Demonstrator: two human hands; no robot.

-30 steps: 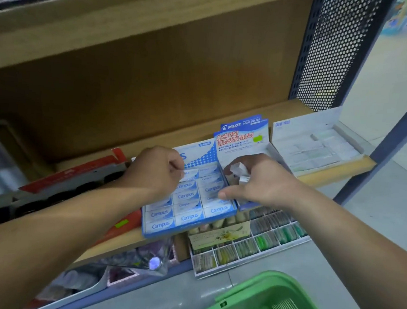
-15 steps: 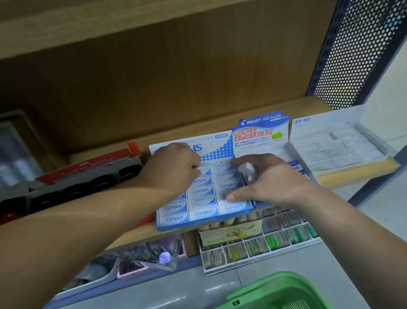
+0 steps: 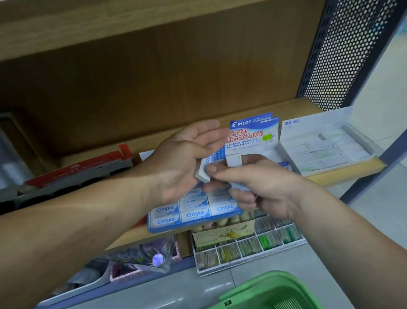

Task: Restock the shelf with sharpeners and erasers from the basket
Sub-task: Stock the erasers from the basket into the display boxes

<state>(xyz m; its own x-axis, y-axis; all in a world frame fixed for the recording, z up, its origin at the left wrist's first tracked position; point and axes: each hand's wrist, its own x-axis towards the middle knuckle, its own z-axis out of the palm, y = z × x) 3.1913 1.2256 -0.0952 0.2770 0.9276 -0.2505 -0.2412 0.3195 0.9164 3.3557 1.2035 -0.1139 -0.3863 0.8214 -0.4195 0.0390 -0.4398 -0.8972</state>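
Eraser [image 3: 203, 172]: white with a blue sleeve, at mid-frame, just above the Campus box [image 3: 193, 214].
Left hand [image 3: 185, 157]: fingers straight, palm up, carrying that piece against the palm by our thumb.
Right hand [image 3: 263, 186]: thumb and forefinger pinch its end; curled fingers grip a second eraser [image 3: 234, 159].
Campus box: blue, on the shelf [image 3: 342, 176], sleeves reading "Campus", at 6 o'clock of our hands.
Pilot box [image 3: 253, 131]: header "PILOT FOAM ERASER", at 1 o'clock.
Basket [image 3: 259, 297]: green, at 5 o'clock.
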